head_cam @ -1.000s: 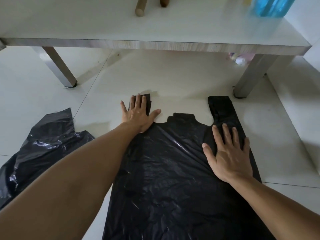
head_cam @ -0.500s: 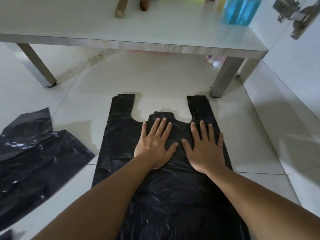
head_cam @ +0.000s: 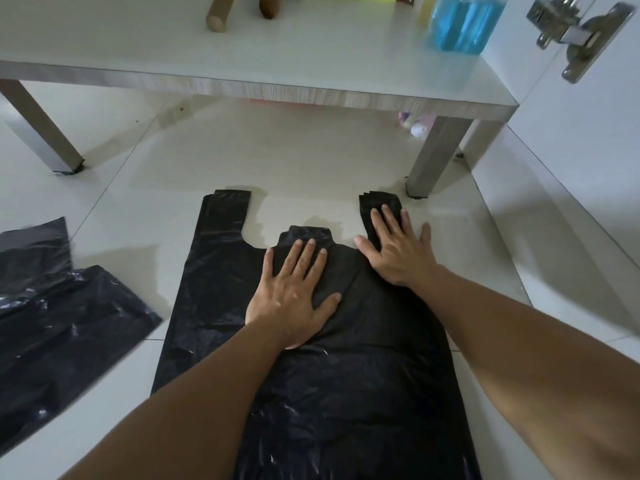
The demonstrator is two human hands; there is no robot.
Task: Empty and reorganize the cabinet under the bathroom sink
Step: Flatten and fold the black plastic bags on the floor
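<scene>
A black plastic carrier bag (head_cam: 346, 393) lies flat on the white tiled floor, its two handles pointing away from me. My left hand (head_cam: 294, 292) presses flat on the bag's upper middle, fingers spread, just below the mouth. My right hand (head_cam: 398, 251) lies flat on the base of the right handle, fingers reaching up along it. Neither hand grips anything. The left handle (head_cam: 225, 216) lies bare.
A second black bag (head_cam: 59, 313) lies crumpled on the floor at the left. A low white table (head_cam: 311, 91) stands ahead with metal legs (head_cam: 436, 157), a blue liquid bottle (head_cam: 464, 22) and wooden handles (head_cam: 218, 12) on top. An open cabinet door with hinge (head_cam: 575, 32) is at right.
My right hand slid outward and up from the bag's middle onto the right handle. My left hand stayed near the middle, shifting slightly. The view moved a little closer.
</scene>
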